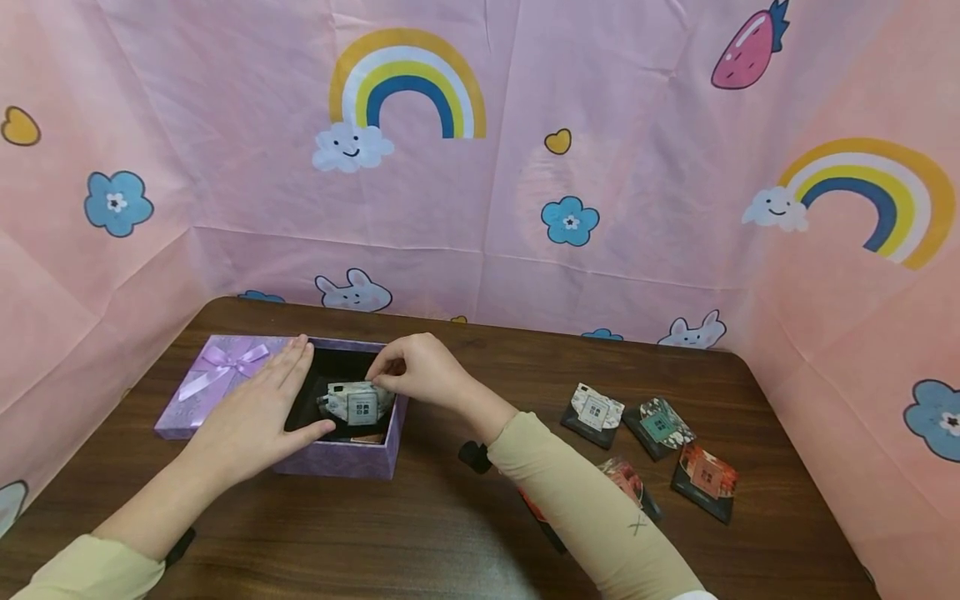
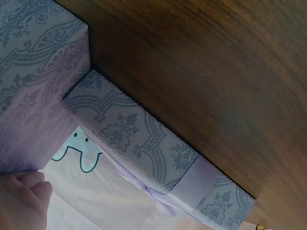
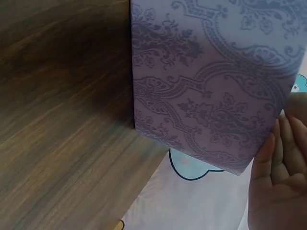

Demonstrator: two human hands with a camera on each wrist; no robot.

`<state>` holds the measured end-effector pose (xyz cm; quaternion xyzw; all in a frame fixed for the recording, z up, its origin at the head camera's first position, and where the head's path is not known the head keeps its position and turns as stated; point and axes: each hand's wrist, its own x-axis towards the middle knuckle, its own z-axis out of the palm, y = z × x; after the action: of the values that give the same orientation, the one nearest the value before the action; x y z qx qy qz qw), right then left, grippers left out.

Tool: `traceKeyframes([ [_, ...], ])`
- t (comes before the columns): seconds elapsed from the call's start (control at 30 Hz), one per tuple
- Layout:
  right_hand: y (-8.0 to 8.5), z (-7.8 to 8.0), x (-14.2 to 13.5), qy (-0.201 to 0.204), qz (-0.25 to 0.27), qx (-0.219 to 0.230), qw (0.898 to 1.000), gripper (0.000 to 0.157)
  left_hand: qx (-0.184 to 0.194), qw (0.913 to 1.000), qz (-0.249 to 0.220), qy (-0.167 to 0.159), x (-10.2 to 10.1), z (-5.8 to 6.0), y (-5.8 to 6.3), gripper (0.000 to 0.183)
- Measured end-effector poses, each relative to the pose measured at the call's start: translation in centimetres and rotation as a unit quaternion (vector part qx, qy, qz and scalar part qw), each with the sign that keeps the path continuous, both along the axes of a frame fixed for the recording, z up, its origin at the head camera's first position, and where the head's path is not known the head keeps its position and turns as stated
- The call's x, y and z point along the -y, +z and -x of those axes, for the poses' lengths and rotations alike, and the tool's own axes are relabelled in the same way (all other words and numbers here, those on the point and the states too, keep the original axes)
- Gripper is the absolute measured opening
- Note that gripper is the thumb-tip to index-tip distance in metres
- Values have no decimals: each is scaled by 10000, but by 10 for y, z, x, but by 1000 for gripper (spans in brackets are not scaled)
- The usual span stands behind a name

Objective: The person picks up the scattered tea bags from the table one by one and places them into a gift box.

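Observation:
A purple patterned gift box [image 1: 337, 460] with a black inside stands on the table, its top off. My right hand [image 1: 423, 369] reaches over the box's right rim and pinches the top corner of a small flat packet [image 1: 363, 408], pale with a floral print and a square label, inside the box. My left hand [image 1: 251, 412] lies with straight fingers along the box's left rim, thumb over the front part of the opening. In the left wrist view its fingers [image 2: 36, 189] show at the box edge. Under the packet, a brownish edge of something shows at the box's bottom.
Left of the box lies its purple lid [image 1: 197, 387] with a ribbon bow. Several similar packets lie on the right of the table: a pale one [image 1: 594, 415], a green one [image 1: 660, 427], a red one [image 1: 707, 482] and others partly behind my right sleeve [image 1: 585, 500]. Printed cloth surrounds the table.

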<state>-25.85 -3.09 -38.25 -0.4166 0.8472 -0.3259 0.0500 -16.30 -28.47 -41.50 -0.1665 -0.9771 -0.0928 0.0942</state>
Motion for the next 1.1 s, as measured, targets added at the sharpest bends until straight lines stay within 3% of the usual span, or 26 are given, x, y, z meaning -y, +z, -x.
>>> traceKeyframes([
  [0.27,0,-3,2,-44,-477,-439,9979,11,1,10000,4,5,0,0,0,110],
  [0.6,1,-3,1,-112,-573,-574,9966,10,4,10000,4,31,-1,0,-1,111],
  [0.9,3,0,-7,-106,104,15,9999,13,169,9998,29,113,-2,-1,1,114],
  [1.1,4,1,-23,-331,535,204,9978,13,148,9998,26,101,-1,-1,1,113],
])
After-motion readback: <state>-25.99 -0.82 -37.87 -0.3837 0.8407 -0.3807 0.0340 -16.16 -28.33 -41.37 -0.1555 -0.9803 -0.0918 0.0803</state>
